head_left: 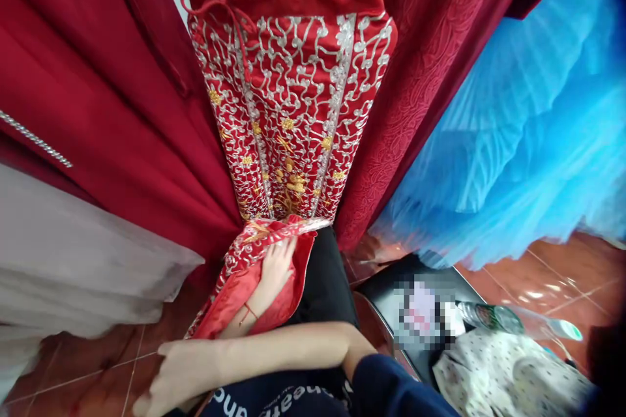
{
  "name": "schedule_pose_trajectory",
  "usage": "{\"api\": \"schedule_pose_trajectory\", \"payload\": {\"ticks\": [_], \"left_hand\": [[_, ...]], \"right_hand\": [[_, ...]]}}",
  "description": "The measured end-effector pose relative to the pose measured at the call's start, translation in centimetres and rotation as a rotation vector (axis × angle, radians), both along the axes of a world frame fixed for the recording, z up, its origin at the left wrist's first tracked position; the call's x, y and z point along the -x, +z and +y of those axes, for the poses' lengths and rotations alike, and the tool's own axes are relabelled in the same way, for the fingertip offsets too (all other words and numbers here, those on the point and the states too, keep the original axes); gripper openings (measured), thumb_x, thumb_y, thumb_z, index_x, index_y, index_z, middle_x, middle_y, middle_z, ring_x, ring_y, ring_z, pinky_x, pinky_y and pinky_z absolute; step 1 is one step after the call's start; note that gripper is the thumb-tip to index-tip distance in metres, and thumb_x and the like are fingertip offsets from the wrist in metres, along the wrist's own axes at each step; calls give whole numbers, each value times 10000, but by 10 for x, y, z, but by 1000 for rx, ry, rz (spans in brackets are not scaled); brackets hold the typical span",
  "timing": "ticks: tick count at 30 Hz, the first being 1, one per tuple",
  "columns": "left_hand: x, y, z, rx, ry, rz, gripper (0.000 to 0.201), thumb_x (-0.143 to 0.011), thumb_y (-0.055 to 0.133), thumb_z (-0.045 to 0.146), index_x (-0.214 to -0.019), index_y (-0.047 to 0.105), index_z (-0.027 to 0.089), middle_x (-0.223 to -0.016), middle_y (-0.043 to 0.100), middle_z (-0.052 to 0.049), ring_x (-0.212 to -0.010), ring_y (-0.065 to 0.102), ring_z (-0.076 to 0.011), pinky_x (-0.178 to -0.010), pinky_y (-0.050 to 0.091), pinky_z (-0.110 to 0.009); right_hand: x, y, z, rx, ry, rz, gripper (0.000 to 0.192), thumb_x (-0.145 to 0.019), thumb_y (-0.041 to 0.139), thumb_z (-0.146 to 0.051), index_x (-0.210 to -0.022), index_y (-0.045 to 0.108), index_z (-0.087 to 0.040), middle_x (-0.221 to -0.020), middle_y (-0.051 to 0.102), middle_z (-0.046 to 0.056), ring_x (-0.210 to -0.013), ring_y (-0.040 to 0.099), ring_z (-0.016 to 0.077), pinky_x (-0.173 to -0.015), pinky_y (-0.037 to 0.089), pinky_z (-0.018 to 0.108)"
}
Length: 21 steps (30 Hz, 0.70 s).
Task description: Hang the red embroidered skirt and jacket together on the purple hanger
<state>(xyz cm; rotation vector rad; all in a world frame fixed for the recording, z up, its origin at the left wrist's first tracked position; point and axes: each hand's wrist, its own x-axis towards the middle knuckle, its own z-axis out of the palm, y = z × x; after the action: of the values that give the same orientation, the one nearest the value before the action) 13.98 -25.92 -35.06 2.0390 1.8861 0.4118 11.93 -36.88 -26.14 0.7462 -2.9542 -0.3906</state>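
Observation:
A red skirt-like garment (298, 85) with silver cord embroidery and gold motifs hangs upright in front of me. Its lower part folds over my lap, turning the plain red lining (235, 290) up. My left hand (278, 264), with a thin red string at the wrist, lies on that lining with its fingers stretched toward the embroidered fold; the fingertips are partly hidden by cloth. Across my lap reaches my right arm, and my right hand (178, 374) is at the lower left, apart from the garment. It is blurred, its fingers curled; what they hold, if anything, does not show.
Dark red drapes (122, 85) and a patterned red cloth (420, 78) flank the garment. Blue tulle (513, 124) hangs at right. On a black seat (386, 293) lie a plastic bottle (499, 318) and a blurred-out item. A dotted white cloth (508, 371) is beside them.

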Motion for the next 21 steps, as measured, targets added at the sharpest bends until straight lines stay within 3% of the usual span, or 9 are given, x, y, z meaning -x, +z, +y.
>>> {"api": "schedule_pose_trajectory", "payload": {"ticks": [2,4,7,9,12,14,16,18,21], "left_hand": [[32,-34,5,49,204,179,940,-684,768,212,-1507,383,-29,-1512,421,-322,-1449,359,-430,-1239,154,-546],[60,-61,9,66,350,245,906,-741,761,356,-1465,413,-64,-1479,433,-358,-1426,370,-447,-1227,150,-554],[91,-84,16,50,523,216,803,-833,660,509,-1405,495,-30,-1424,499,-341,-1367,420,-448,-1173,243,-565],[104,-94,18,56,578,167,744,-852,636,519,-1389,531,16,-1412,533,-298,-1331,454,-435,-1123,327,-556],[111,-105,16,30,572,127,692,-841,661,495,-1380,567,70,-1402,567,-223,-1311,482,-384,-1100,396,-484],[110,-112,13,-35,546,133,727,-804,705,491,-1386,571,76,-1384,579,-199,-1303,486,-361,-1112,401,-444],[106,-117,10,-76,545,150,771,-772,736,473,-1399,559,61,-1385,569,-202,-1302,479,-364,-1125,393,-444],[102,-120,8,-65,552,160,767,-781,720,453,-1415,543,60,-1401,551,-204,-1319,465,-367,-1138,380,-451],[94,-119,7,19,556,142,881,-775,692,542,-1460,471,35,-1438,506,-249,-1365,427,-407,-1150,346,-518]], "right_hand": [[-1,-35,0,269,-57,48,341,-1007,401,-154,-1034,650,-385,-913,760,-143,-848,711,51,-773,454,268],[-7,-58,14,478,-184,71,172,-995,508,-302,-1075,659,-284,-918,747,-59,-842,696,118,-785,469,306],[-28,-75,56,746,-369,97,401,-956,563,-508,-1238,601,-227,-1091,696,29,-968,654,159,-815,471,299],[-48,-84,92,873,-560,174,398,-956,569,-498,-1239,600,-221,-1125,670,57,-1030,627,173,-862,464,294],[-78,-107,147,822,-1103,402,326,-949,571,-360,-1211,624,-173,-1215,630,148,-1152,574,274,-955,442,416],[-95,-129,179,699,-1426,526,555,-888,630,-385,-1358,542,-103,-1395,508,260,-1302,470,390,-1006,396,543],[-110,-155,204,677,-1654,612,793,-831,665,-444,-1465,419,-37,-1472,408,331,-1374,389,453,-1027,356,615],[-126,-177,219,871,-1787,613,789,-833,612,-458,-1454,418,-12,-1382,508,333,-1297,491,436,-1005,388,601],[-146,-194,229,1261,-1755,491,518,-886,467,-479,-1182,635,-89,-1044,713,200,-965,679,317,-874,498,445]]}}
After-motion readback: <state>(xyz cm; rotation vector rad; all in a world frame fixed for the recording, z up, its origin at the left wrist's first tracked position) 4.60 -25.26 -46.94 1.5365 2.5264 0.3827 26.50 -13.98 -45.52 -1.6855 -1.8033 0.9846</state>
